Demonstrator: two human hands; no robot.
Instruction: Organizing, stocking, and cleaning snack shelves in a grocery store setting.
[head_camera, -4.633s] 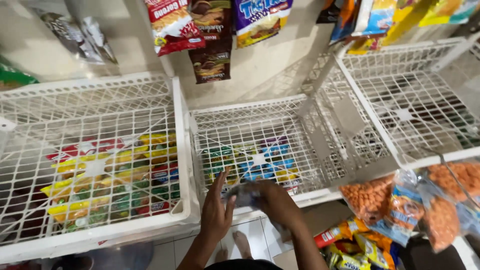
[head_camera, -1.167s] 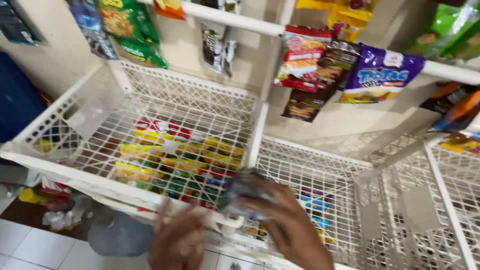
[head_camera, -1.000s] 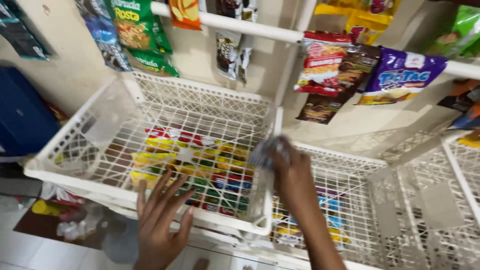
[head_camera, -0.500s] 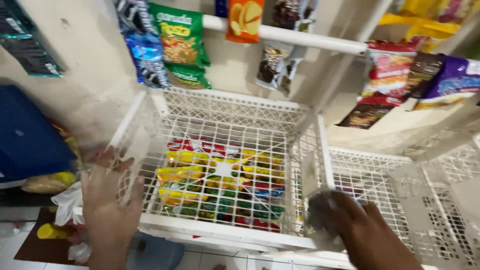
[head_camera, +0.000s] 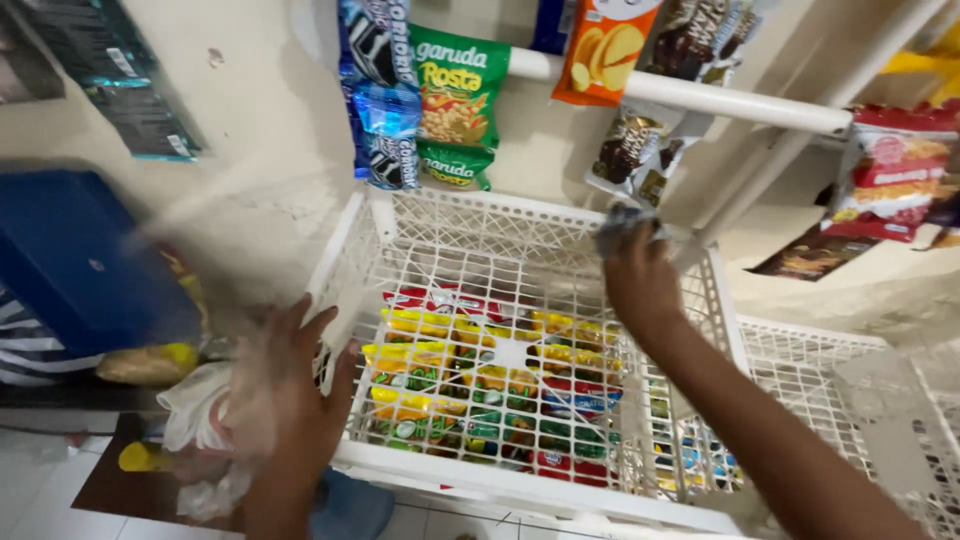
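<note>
My right hand (head_camera: 640, 282) reaches over the far right corner of a white wire basket (head_camera: 520, 478), fingers closed on a grey cloth (head_camera: 622, 220). My left hand (head_camera: 290, 400) is at the basket's near left corner, fingers spread, touching its left wall; a blurred clear plastic bag (head_camera: 205, 430) lies against it, and I cannot tell if the hand holds it. Through the basket's mesh floor show colourful snack packets (head_camera: 470, 385) on a lower level.
Snack packets hang from a white rail (head_camera: 740, 102) above: a green one (head_camera: 455, 105), an orange one (head_camera: 600, 50), a red one (head_camera: 885, 175). A blue box (head_camera: 85, 260) stands at the left. Another white wire basket (head_camera: 850, 400) adjoins on the right.
The view has swung left from the middle basket to the left one. My right hand with the cloth rose to the basket's far right corner; my left hand moved to its near left corner.
</note>
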